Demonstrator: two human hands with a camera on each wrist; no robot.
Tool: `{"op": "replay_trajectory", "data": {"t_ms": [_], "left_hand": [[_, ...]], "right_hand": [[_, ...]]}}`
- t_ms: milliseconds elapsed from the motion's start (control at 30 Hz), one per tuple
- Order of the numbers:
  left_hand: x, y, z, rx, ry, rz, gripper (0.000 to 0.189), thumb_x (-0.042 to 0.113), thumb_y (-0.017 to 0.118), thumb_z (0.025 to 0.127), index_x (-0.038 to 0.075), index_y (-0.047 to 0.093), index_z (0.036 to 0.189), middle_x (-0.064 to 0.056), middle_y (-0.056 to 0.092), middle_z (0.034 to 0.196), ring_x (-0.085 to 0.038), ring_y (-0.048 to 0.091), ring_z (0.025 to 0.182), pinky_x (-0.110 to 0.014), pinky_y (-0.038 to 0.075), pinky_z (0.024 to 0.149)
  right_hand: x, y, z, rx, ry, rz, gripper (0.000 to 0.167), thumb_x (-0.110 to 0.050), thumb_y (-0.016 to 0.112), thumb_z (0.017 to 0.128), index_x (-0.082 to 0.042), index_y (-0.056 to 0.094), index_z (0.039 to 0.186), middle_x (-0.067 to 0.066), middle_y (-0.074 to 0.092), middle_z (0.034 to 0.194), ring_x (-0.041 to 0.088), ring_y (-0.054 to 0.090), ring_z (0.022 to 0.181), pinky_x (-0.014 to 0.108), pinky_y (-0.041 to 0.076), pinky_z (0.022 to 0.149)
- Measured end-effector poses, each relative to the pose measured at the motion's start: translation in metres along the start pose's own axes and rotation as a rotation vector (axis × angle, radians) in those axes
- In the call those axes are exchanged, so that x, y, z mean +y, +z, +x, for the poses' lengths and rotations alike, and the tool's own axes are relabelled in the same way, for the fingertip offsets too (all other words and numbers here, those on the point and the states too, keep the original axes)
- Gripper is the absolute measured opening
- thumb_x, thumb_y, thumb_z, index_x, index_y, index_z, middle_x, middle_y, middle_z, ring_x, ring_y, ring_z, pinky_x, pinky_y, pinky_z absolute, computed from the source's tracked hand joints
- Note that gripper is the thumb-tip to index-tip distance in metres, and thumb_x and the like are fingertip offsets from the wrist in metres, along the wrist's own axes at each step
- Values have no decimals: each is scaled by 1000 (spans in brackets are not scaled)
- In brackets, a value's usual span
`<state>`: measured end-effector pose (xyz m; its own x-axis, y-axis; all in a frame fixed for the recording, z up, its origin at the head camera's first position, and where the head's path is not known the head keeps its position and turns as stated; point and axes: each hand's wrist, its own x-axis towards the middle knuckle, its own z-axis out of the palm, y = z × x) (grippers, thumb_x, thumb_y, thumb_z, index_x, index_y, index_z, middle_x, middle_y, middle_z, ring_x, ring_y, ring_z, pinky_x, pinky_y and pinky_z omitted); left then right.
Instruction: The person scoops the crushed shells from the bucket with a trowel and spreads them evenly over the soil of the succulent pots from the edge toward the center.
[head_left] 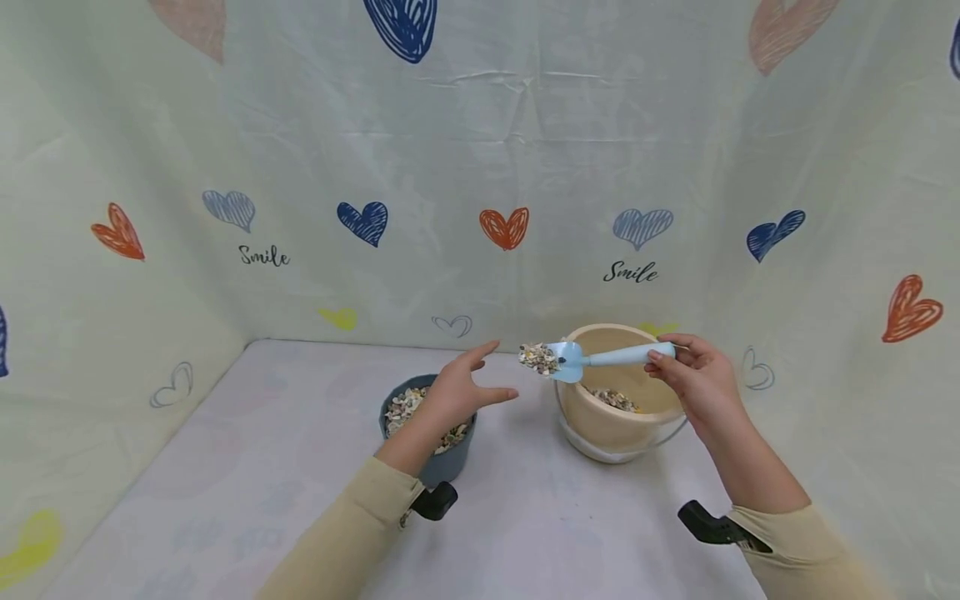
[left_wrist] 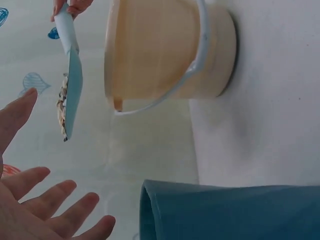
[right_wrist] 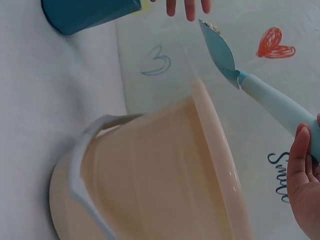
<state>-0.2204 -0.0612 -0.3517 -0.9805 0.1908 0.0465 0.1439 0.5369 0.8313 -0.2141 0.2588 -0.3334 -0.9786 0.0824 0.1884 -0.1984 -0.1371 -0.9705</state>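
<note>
My right hand point(head_left: 701, 375) grips the handle end of a light blue hand trowel point(head_left: 622, 356), held level over the rim of a cream bucket point(head_left: 622, 429). A heap of pale and dark gravel-like bits point(head_left: 538, 358) lies on the trowel's blade, which points left past the bucket. My left hand point(head_left: 453, 392) hangs above a blue-grey pot point(head_left: 450, 468), thumb and fingers spread, apart from the trowel tip and holding nothing. Similar bits point(head_left: 405, 408) fill the pot, partly hidden by my left forearm. Inside the bucket, more of the bits point(head_left: 613, 400) lie at the bottom.
A white bail handle point(left_wrist: 200, 45) hangs down the bucket's side. Both containers stand on a pale cloth-covered table point(head_left: 300, 433). Behind it rises a curtain point(head_left: 450, 150) printed with hearts and the word Smile. A black device is strapped to each wrist.
</note>
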Motion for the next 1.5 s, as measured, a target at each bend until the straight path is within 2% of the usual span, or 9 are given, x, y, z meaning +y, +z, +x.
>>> {"op": "replay_trajectory", "data": {"t_ms": [300,600,733,867,967,1200,1333,1500], "left_hand": [[-12,-28,-17,13,-51,47,87,35,83,79,25,37,152,-13,39,151,-36,39,135,-57,40,100],[-39,-61,-33,-4,14,47,89,31,82,80,19,33,154,-11,34,154,-37,33,139,-60,35,104],[-54,-71,-38,5,29,67,90,29,82,81,15,32,154,-15,34,154,-39,31,139,-57,33,106],[-68,-78,-40,-11,74,66,86,24,81,82,12,34,152,-18,33,154,-41,28,140,-56,30,109],[-76,-84,-40,-59,114,89,84,23,81,81,10,36,151,-17,32,154,-41,27,140,-58,29,108],[-97,-101,-32,-216,173,121,91,22,84,78,9,32,152,-17,29,156,-42,21,142,-61,29,107],[-111,-112,-27,-319,161,140,101,24,86,76,11,26,155,-16,22,158,-42,16,143,-65,28,105],[-123,-121,-21,-469,122,174,111,22,88,72,15,17,157,-15,16,160,-43,12,144,-67,22,107]], "right_hand": [[9,32,1,-48,20,26,18,3,69,89,-14,68,96,1,66,92,13,66,71,23,55,71],[20,55,0,-83,16,86,27,9,63,90,-17,70,91,1,69,85,12,66,68,23,56,69],[25,64,-3,-75,26,93,30,13,61,89,-17,70,90,1,70,84,12,66,66,22,56,68],[31,73,-9,-71,65,92,29,12,62,89,-16,69,92,1,70,86,13,66,68,23,56,69],[35,78,-15,-70,79,86,28,12,63,89,-16,68,93,1,70,87,14,67,70,25,56,72],[44,87,-23,-51,49,65,19,13,63,88,-1,65,100,1,70,87,15,67,69,28,57,71],[46,91,-26,-49,51,72,20,16,61,87,3,62,102,1,70,86,14,67,68,29,57,71],[50,95,-30,-46,57,65,20,16,62,87,7,59,104,1,69,85,15,67,69,29,57,72]]}}
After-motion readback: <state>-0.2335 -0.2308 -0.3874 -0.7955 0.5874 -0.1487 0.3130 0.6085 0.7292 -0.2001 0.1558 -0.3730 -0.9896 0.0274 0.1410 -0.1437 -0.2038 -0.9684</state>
